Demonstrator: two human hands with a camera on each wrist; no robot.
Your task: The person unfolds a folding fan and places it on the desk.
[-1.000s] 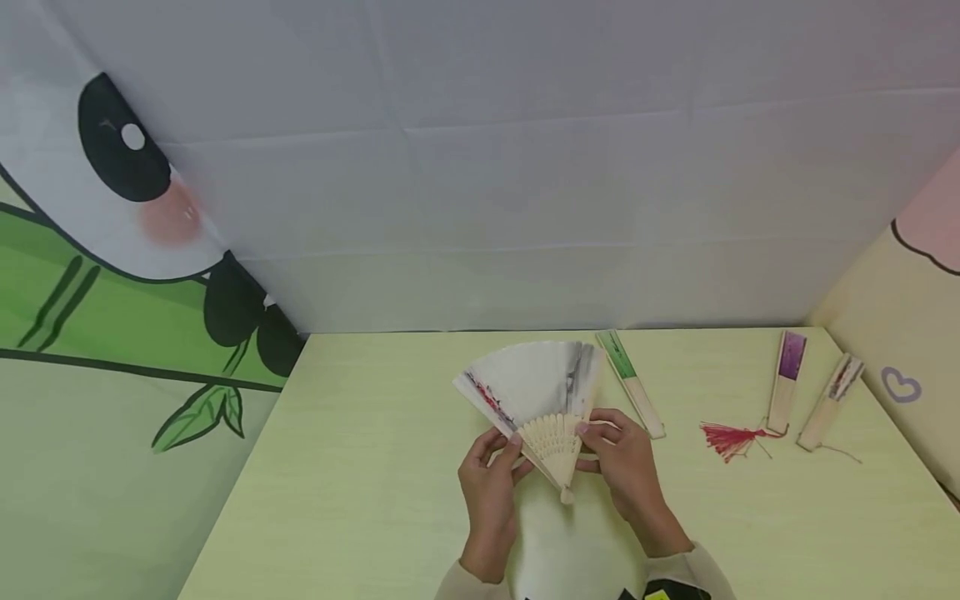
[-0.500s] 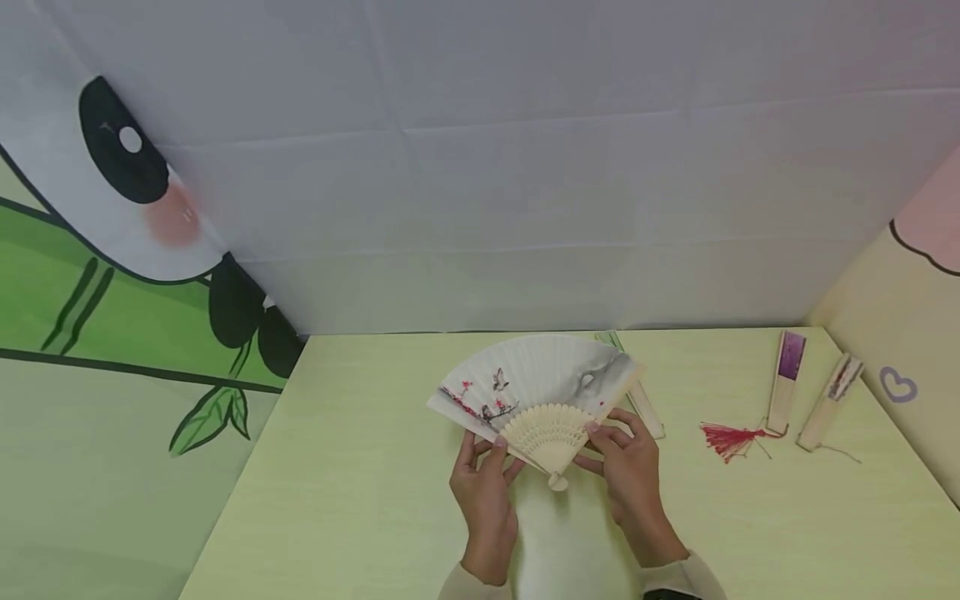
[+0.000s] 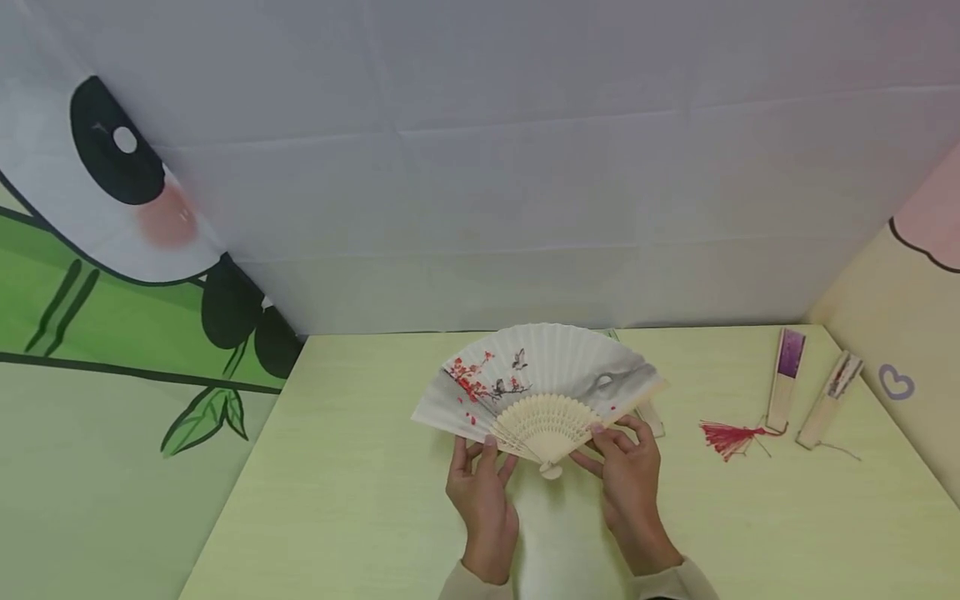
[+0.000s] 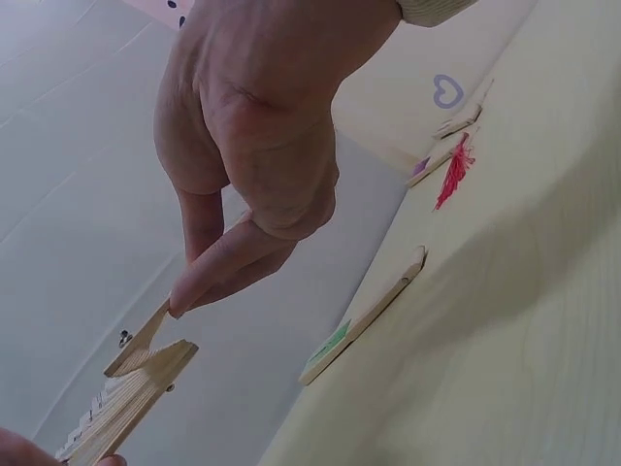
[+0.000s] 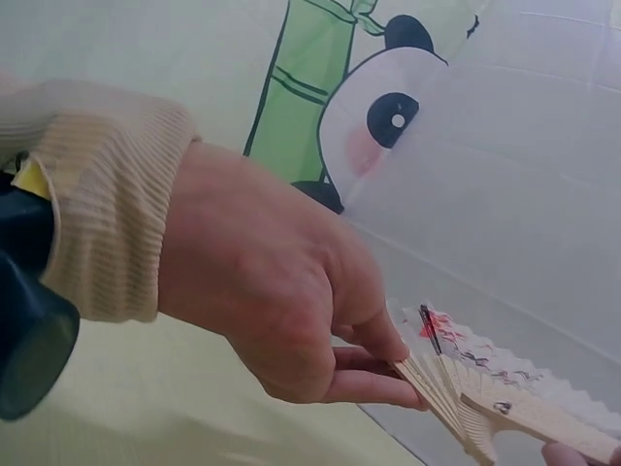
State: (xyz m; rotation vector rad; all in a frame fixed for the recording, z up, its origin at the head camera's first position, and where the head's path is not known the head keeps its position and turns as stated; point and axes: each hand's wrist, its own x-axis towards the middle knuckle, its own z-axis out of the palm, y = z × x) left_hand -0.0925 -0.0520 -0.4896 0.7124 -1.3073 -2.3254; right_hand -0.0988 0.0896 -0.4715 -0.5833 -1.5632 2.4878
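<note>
A white paper folding fan [image 3: 551, 358], printed with red blossoms, birds and grey shading, is spread wide between my hands above the pale table. Its pierced wooden ribs converge at a rivet pointing toward me. My left hand [image 3: 483, 508] pinches the left outer stick between thumb and fingers; the right wrist view shows this left hand [image 5: 281, 282] from across. On the other side, my right hand [image 3: 632, 492] pinches the right outer stick, and the left wrist view shows that right hand [image 4: 257, 146] gripping it. Only fingertips of the nearer hand appear in each wrist view.
A closed green-marked fan [image 4: 364, 316] lies behind the open one, mostly covered in the head view. At the right lie a closed purple-marked fan [image 3: 786, 379] with a red tassel [image 3: 731, 437] and another closed fan [image 3: 831, 398]. A grey-white backdrop [image 3: 480, 208] borders the table's far edge.
The folding fan has spread from a partly opened wedge to a wide arc, revealing the blossoms and birds. My hands have turned slightly outward, and the fan's rivet end has risen a little.
</note>
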